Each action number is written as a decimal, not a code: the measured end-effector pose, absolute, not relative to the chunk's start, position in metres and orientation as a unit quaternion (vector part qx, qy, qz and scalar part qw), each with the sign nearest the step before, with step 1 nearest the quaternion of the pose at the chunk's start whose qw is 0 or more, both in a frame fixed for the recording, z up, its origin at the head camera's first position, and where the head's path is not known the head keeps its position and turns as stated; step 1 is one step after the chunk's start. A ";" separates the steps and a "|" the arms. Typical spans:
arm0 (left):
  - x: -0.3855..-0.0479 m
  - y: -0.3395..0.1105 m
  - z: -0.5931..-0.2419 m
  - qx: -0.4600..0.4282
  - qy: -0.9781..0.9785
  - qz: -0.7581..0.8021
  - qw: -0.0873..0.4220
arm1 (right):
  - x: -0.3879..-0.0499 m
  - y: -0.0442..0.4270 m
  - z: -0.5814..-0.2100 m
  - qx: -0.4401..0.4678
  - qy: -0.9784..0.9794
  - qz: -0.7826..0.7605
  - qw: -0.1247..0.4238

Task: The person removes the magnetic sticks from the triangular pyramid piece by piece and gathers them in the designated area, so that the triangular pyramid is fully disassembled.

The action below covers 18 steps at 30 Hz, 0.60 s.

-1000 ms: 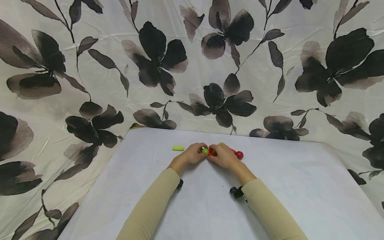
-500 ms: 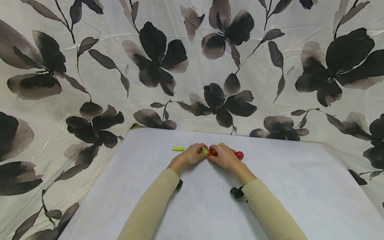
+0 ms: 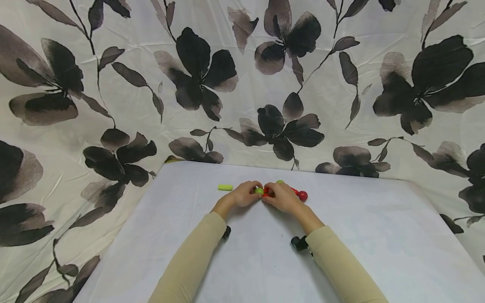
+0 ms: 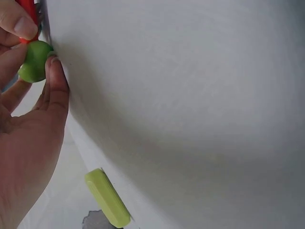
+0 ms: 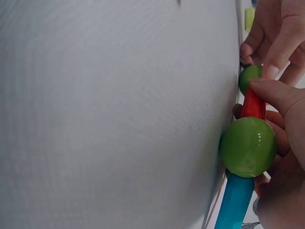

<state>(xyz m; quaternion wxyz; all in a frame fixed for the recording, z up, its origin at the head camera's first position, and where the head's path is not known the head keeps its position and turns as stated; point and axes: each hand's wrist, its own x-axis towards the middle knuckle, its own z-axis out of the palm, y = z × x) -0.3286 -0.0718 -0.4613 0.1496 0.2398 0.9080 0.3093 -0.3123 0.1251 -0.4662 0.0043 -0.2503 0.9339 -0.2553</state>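
"What's the left hand point(image 3: 244, 194) doing?"
"Thumb and fingers pinch a smooth, glossy green ball point(image 4: 36, 62) at its three o'clock."
"And the right hand point(image 3: 281, 198)?"
"It pinches a straight red rod point(image 5: 254, 103) at its nine o'clock, touching that ball."
"Elsewhere on the white counter point(image 3: 379, 227)?"
"A faceted yellow-green stick point(image 4: 107, 198), at the left hand's ten o'clock."
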 end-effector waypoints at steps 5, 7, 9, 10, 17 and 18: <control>-0.331 -0.072 -0.463 0.244 0.907 0.305 0.156 | -0.312 0.126 -0.465 -0.249 0.932 -0.264 0.013; -0.332 -0.073 -0.463 0.244 0.908 0.304 0.156 | -0.312 0.126 -0.465 -0.248 0.931 -0.267 0.015; -0.332 -0.073 -0.463 0.245 0.909 0.300 0.158 | -0.312 0.126 -0.465 -0.246 0.931 -0.268 0.017; -0.332 -0.073 -0.463 0.244 0.909 0.299 0.158 | -0.313 0.126 -0.465 -0.247 0.931 -0.269 0.017; -0.331 -0.073 -0.463 0.236 0.906 0.316 0.153 | -0.314 0.126 -0.466 -0.245 0.930 -0.274 0.020; -0.331 -0.074 -0.463 0.233 0.905 0.320 0.153 | -0.314 0.126 -0.466 -0.245 0.930 -0.274 0.020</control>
